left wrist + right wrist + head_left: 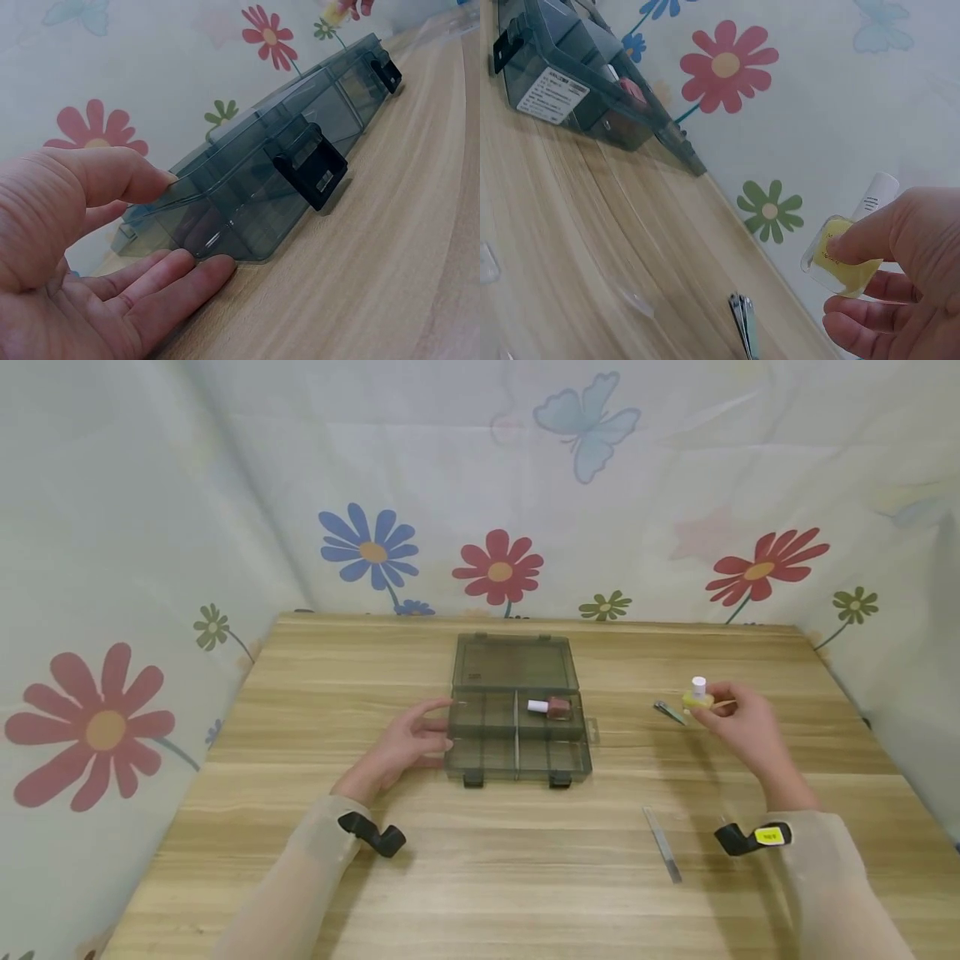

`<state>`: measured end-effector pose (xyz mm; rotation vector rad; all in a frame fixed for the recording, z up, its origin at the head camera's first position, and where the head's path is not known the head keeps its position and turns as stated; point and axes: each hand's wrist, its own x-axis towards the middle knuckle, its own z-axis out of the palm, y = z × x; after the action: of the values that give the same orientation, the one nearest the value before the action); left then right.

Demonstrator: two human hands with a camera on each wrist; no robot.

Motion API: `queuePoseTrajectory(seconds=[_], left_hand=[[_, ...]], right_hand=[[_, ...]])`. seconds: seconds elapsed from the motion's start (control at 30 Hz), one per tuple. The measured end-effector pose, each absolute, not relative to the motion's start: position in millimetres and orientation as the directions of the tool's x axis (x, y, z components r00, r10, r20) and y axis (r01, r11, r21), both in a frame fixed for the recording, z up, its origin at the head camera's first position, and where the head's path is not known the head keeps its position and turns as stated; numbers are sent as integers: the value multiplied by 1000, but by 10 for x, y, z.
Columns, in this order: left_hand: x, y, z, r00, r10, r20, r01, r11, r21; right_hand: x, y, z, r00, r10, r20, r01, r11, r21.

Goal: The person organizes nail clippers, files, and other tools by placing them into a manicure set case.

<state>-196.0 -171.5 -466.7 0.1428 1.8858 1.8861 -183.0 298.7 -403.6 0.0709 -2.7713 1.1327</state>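
A bottle of yellow nail polish point(697, 700) with a white cap is pinched upright between the thumb and fingers of my right hand point(746, 727), raised over the table's right side. Just left of it lies a nail clipper point(670, 712). My left hand point(405, 745) touches the left side of a dark see-through divided box point(480, 768), its fingers spread along the wall rather than wrapped round it. The box's lid point(517, 662) is folded back. In its back right compartment a reddish-brown nail polish bottle point(558, 708) lies on its side, white cap to the left.
A flat metal nail file point(662, 845) lies on the wooden table point(495, 877), in front and to the right of the box. Two black latches point(560, 779) stick out from the box's front. Behind the table hangs a flowered cloth point(420, 460).
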Motion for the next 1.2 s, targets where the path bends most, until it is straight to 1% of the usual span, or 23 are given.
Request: queuePoseTrajectory(seconds=[0.23, 0.4, 0.57, 0.87, 1.2], left_hand=[[-1876, -1679, -4487, -885, 398, -242, -237, 62, 970], [-1901, -1693, -4620, -882, 403, -246, -242, 60, 968], [-1935, -1704, -4725, -894, 380, -236, -234, 53, 971], [-1925, -1716, -4753, -904, 366, -221, -224, 33, 974], [-1947, -1711, -4726, -906, 365, -214, -212, 48, 976]], right_hand=[[-1879, 2804, -4005, -988, -29, 153, -129, 704, -698], [-1897, 2710, -4041, -987, -54, 154, -147, 704, -695], [-1926, 2625, -4054, -980, -79, 183, -185, 697, -693], [-1971, 2446, -4075, -978, -128, 166, -209, 682, -701], [-2047, 2200, -4055, -967, -188, 171, -254, 668, -699]])
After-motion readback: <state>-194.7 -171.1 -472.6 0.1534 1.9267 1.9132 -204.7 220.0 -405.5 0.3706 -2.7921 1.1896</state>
